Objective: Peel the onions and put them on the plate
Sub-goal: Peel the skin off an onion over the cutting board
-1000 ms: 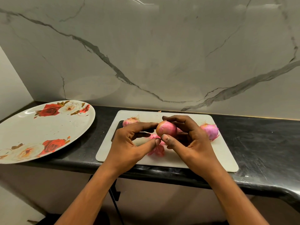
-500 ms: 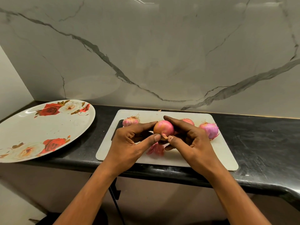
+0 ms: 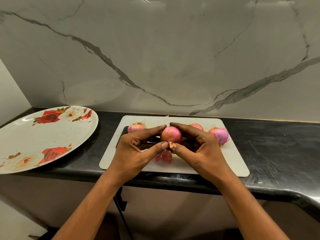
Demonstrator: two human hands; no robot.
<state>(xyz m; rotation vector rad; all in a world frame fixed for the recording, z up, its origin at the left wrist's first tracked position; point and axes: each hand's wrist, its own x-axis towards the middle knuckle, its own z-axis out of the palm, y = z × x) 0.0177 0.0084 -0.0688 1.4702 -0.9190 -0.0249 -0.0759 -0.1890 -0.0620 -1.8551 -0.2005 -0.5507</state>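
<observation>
Centrally, left hand (image 3: 135, 150) and right hand (image 3: 203, 149) gripping one onion (image 3: 170, 134), over board (image 3: 230, 161) middle, plate (image 3: 43, 135) apart leftward.

An open strip of black stone countertop (image 3: 103, 135) separates the white oval rose-printed plate (image 3: 34, 135) from the pale rectangular cutting board (image 3: 230, 163). 3 round pink onions (image 3: 220, 135) line the board's far edge, loose pink peel (image 3: 163, 157) lies near its front, and the grey-veined marble wall (image 3: 155, 58) closes off the back.
</observation>
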